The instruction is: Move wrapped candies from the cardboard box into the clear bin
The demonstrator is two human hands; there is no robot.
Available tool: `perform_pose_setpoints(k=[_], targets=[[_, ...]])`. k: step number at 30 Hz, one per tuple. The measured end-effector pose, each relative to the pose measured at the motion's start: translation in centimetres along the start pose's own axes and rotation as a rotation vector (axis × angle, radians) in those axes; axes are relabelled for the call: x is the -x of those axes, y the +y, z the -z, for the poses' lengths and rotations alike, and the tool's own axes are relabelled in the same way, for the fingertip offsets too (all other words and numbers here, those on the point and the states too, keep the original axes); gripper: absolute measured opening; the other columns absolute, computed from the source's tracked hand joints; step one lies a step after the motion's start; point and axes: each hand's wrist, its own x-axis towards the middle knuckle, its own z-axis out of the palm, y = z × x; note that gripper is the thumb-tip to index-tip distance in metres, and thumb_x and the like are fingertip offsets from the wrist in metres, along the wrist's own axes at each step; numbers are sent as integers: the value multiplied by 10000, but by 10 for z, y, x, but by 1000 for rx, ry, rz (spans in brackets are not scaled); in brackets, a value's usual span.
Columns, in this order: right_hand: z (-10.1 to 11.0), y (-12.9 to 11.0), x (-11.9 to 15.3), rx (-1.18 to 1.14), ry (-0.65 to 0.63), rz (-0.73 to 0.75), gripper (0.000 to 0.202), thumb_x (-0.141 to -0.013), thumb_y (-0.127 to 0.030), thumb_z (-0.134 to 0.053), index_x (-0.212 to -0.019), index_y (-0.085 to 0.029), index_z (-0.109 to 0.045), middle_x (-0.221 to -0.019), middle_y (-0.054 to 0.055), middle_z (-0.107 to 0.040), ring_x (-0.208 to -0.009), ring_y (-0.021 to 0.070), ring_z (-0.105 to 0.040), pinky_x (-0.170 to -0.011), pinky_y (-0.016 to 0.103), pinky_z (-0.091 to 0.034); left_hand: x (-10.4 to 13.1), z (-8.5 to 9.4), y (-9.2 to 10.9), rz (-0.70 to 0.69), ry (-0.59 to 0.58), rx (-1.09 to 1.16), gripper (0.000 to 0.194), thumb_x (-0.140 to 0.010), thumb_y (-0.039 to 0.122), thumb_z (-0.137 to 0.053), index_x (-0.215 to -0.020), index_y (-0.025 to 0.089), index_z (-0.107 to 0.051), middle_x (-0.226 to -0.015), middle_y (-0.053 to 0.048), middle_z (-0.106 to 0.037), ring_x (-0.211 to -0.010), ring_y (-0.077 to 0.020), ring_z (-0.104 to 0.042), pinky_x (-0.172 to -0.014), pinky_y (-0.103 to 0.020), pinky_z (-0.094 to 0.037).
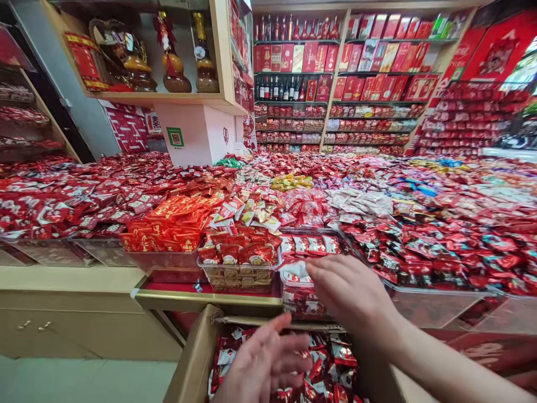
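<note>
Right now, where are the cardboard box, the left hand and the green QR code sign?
Cardboard box (192, 359), head view, on its left side.
Left hand (260, 361), head view, middle of the hand.
Green QR code sign (175, 137), head view, its centre.

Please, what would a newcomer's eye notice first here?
Probably the mass of mostly red packets heaped across the middle. In front, the right hand is at a whitish packet above a clear bin, the left hand above an open cardboard box. Gourd-shaped bottles stand upper left.

Dark wine bottles (276, 90) and red boxes (309, 56) line wall shelves (336, 75) behind a white pillar (194, 137) bearing a green-framed code (175, 137).
</note>
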Motion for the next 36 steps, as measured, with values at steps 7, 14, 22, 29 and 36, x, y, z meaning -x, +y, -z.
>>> perform_pose_setpoints(k=[7, 14, 22, 29, 36], targets=[[14, -37, 24, -60, -48, 256, 277, -847, -179, -344, -940, -125, -599, -1038, 89, -608, -937, 234, -506, -736, 383, -436, -6, -44, 24, -195, -3, 202, 244, -840, 284, -407, -839, 150, -610, -872, -46, -677, -836, -148, -600, -743, -259, -442], [16, -38, 30, -30, 22, 376, 271, -820, -115, -365, -855, -149, -632, -953, 33, -652, -892, 202, -528, -789, 379, -388, -7, -43, 14, -161, 193, 222, 128, -758, 226, -552, -675, 180, -639, -659, 56, -681, -632, -45, -586, -646, -121, -426], [5, 15, 17, 112, -99, 74, 255, -857, -168, -330, -831, -121, -579, -845, 90, -597, -750, 179, -481, -655, 301, -374, -27, -37, 52, -237, -33, -632, 470, -817, 480, -302, -1002, 137, -565, -779, -69, -677, -688, -167, -623, -633, -279, -471], [-50, 89, -16, 397, -411, -99, 127, -790, -125, -441, -752, -142, -560, -771, 73, -566, -727, 193, -491, -603, 280, -329, -115, -64, 87, -606, -28, -1890, 275, -808, 182, -375, -987, 173, -583, -1040, -68, -612, -972, -187, -539, -861, -301, -392], [-76, 98, -7, 354, -473, -101, 128, -786, -143, -460, -754, -153, -583, -769, 75, -587, -760, 210, -524, -643, 301, -334, -171, -58, 77, -409, -15, -2224, 340, -751, 190, -547, -1083, 145, -488, -1198, -92, -478, -1055, -230, -473, -848, -435, -412]])
